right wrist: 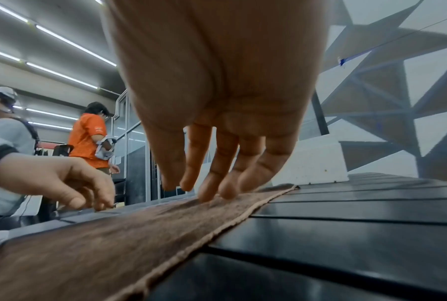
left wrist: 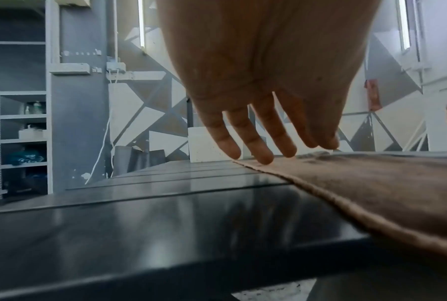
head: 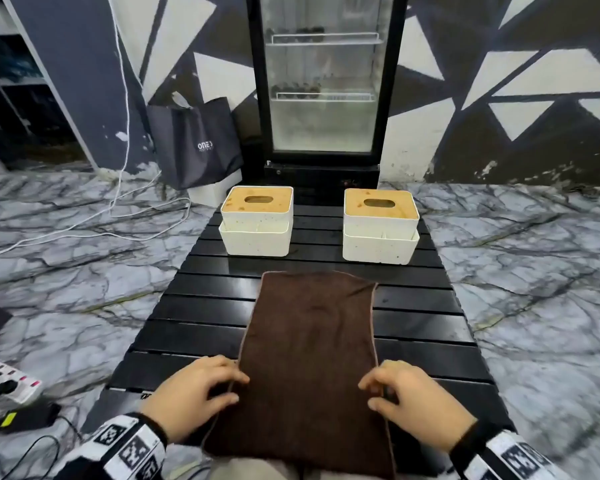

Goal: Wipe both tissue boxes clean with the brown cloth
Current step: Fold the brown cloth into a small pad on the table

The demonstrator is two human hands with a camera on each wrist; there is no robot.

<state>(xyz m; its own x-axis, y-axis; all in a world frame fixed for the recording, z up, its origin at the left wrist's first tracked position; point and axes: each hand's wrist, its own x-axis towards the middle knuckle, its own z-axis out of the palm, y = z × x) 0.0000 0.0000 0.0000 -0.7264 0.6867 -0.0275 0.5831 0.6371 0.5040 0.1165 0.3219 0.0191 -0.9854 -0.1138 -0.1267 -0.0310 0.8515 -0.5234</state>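
Two white tissue boxes with wooden slotted lids stand at the far end of the black slatted table (head: 194, 306): the left box (head: 257, 221) and the right box (head: 381, 226). The brown cloth (head: 312, 358) lies flat down the table's middle, its near end hanging over the front edge. My left hand (head: 236, 388) rests its relaxed fingertips on the cloth's left edge (left wrist: 371, 183). My right hand (head: 369, 394) touches the right edge with its fingers pointing down (right wrist: 204, 189). Neither hand holds the cloth. The boxes' sides show small brown specks.
A glass-door fridge (head: 323, 81) stands just behind the table, a dark bag (head: 198, 143) to its left. White cables (head: 84, 223) and a power strip (head: 7, 379) lie on the marble floor at left. Two people (right wrist: 88, 138) stand beyond in the right wrist view.
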